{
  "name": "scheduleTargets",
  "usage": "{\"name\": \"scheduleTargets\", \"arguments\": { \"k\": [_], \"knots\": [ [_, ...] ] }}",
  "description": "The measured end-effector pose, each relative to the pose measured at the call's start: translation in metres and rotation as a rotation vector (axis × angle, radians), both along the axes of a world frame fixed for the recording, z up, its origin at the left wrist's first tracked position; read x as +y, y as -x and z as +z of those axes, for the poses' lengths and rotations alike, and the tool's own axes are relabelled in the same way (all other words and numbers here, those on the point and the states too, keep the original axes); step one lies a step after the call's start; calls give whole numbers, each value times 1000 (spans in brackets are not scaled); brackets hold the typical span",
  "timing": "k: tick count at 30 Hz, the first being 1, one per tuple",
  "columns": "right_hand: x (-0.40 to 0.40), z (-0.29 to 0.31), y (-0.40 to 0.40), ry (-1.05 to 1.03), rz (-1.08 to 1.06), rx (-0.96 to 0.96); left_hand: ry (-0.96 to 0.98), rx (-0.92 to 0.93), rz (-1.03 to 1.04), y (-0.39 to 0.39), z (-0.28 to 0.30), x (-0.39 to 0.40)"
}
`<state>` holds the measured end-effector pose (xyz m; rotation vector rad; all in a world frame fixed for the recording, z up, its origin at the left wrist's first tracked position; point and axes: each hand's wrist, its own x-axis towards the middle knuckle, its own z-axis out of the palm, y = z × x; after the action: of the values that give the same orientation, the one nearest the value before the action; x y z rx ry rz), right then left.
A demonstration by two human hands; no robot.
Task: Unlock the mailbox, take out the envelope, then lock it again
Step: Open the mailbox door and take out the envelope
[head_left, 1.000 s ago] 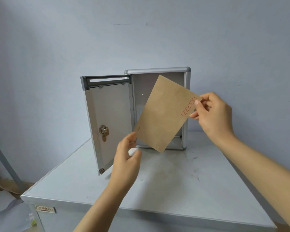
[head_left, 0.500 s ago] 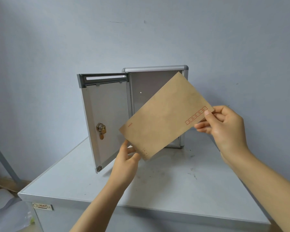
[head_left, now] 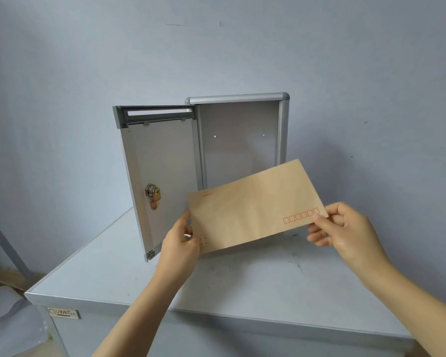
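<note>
A grey metal mailbox (head_left: 238, 130) stands on a grey cabinet top, its door (head_left: 162, 176) swung wide to the left. On the door's inner face sits a brass lock (head_left: 153, 191) with its latch pointing down. The box's inside looks bare. In front of it, above the cabinet top, hangs a brown envelope (head_left: 252, 204) with a row of red squares, nearly level. My left hand (head_left: 182, 240) pinches its lower left corner. My right hand (head_left: 345, 235) pinches its right end by the red squares.
The cabinet top (head_left: 242, 284) carries dark scuff marks and ends in a front edge close to me. A plain blue-grey wall (head_left: 216, 47) stands right behind the mailbox. Left of the cabinet, on the floor, lie clear plastic wrapping (head_left: 8, 328) and a slanted metal leg (head_left: 3, 243).
The envelope has come out of the mailbox, turned from upright to nearly level, and dropped lower toward me. My left hand went from reaching to gripping its corner. The door stayed put.
</note>
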<state>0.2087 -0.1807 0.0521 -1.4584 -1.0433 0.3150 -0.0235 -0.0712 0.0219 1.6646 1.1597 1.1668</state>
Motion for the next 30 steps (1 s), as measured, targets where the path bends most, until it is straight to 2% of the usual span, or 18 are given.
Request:
{"name": "scheduleTargets", "arguments": {
  "k": [5,11,20,30],
  "knots": [
    [2,-7,-5,61,-7,-45,-55,126,11,-1,-8,4],
    [6,-21,-12,229,-57,-292,-145,295,25,3,-11,6],
    [14,-31,-14,428,-117,-475,-352,581,61,2,-18,3],
    [27,-31,-18,579,-154,-652,-448,889,105,-3,-19,9]
  ]
}}
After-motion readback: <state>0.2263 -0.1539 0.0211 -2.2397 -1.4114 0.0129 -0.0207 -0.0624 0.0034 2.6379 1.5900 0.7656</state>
